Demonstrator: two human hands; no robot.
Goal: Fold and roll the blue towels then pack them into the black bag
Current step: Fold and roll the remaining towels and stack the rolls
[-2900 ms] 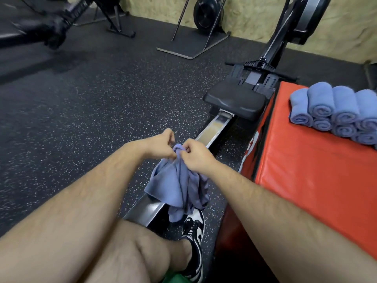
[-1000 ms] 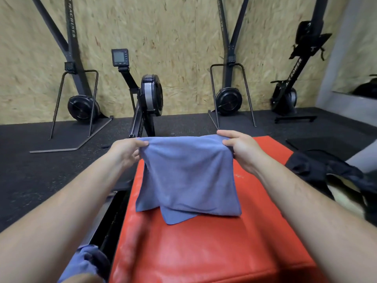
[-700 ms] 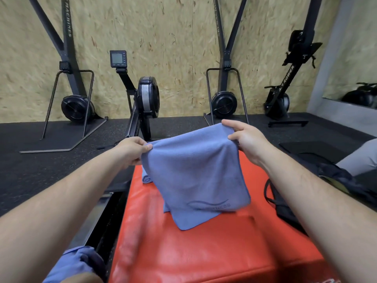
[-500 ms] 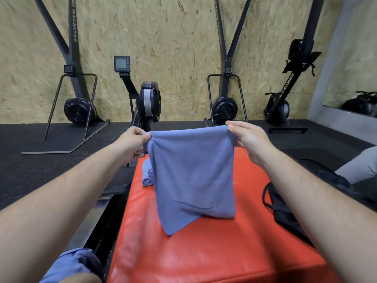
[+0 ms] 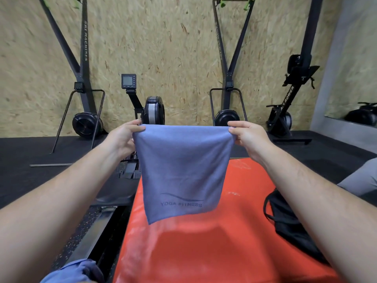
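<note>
Over the big red padded worktop (image 5: 204, 252) hangs the thin blue cloth towel (image 5: 181, 170), soft, light and floppy. The black fabric bag (image 5: 285, 221) lies at the worktop's right edge. My left hand (image 5: 122, 137) and right hand (image 5: 248, 135) each pinch a top corner, both grips tight. I think corners hold best.

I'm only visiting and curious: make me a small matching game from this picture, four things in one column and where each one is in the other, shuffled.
Things:
1. towel with lettering
2. black bag
3. red mat
4. small screen

Places:
A. mounted on the rowing machine
B. at the mat's right side
C. held up by the left hand and right hand
D. below the hanging towel

Pairs: 1-C, 2-B, 3-D, 4-A
</note>
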